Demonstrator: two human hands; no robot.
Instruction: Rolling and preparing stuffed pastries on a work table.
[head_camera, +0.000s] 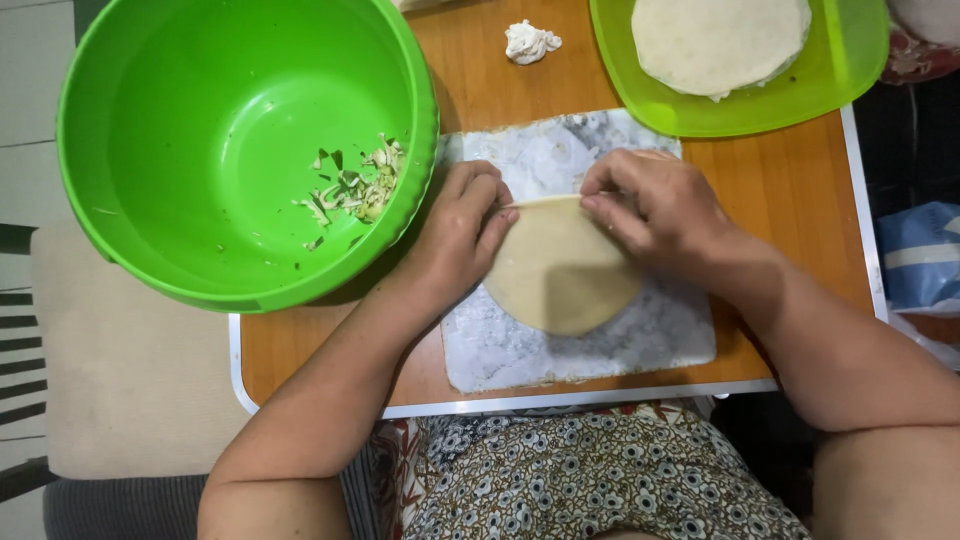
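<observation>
A pale round dough wrapper lies on a white marbled board, its far edge folded toward me. My left hand presses the wrapper's left far edge with its fingertips. My right hand pinches the fold at the right far edge. Both hands touch the same wrapper. What lies under the fold is hidden.
A big green bowl with a little shredded vegetable filling sits at the left, overhanging the small wooden table. A green tray with stacked wrappers is at the far right. A white dough lump lies behind the board.
</observation>
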